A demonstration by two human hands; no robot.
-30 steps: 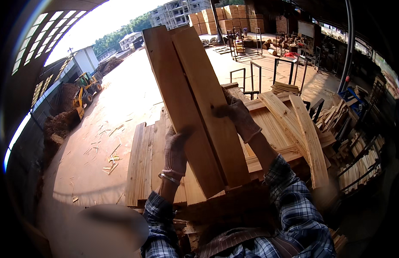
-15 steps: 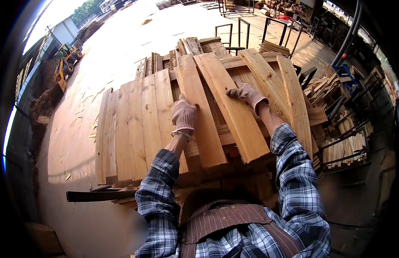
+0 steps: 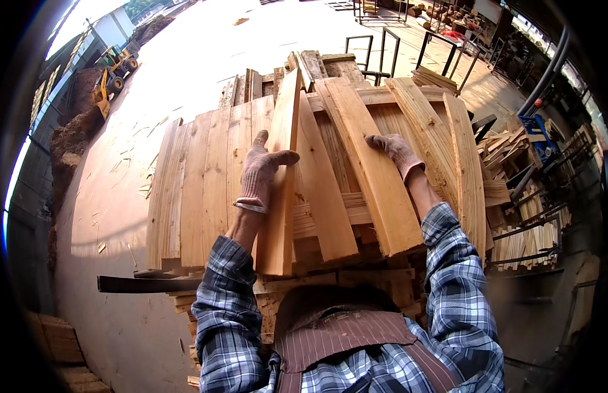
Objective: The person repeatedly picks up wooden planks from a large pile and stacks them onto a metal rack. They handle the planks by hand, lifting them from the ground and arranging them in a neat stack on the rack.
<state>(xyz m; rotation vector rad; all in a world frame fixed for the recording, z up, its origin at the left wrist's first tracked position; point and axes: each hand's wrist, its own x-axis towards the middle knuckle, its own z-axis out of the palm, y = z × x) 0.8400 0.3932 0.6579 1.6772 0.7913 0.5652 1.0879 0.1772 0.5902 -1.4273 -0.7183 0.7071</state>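
My left hand point(image 3: 259, 171), in a pinkish knit glove, grips a wooden plank point(image 3: 286, 190) tipped up on its long edge. The thumb lies across the plank's upper edge, and the fingers are on its left side. My right hand point(image 3: 397, 156), gloved alike, is closed on the right side of another plank point(image 3: 369, 170), its fingertips partly hidden. Between these two lies a flat plank point(image 3: 325, 196). To the left, a row of planks point(image 3: 196, 190) lies side by side, edges touching. Two more planks slant on the right, one with a curved edge point(image 3: 469, 177).
Rough boards point(image 3: 310, 65) are heaped beyond the planks. Black metal frames point(image 3: 390, 56) stand at the back right. Stacked wood strips point(image 3: 526, 245) sit to the right. A dark bar point(image 3: 147, 284) juts out at the lower left. A yellow loader point(image 3: 111, 78) stands far left.
My left hand has moved left, and the plank in it is now tilted up on edge. My right hand stays on its plank. The whole view has shifted slightly.
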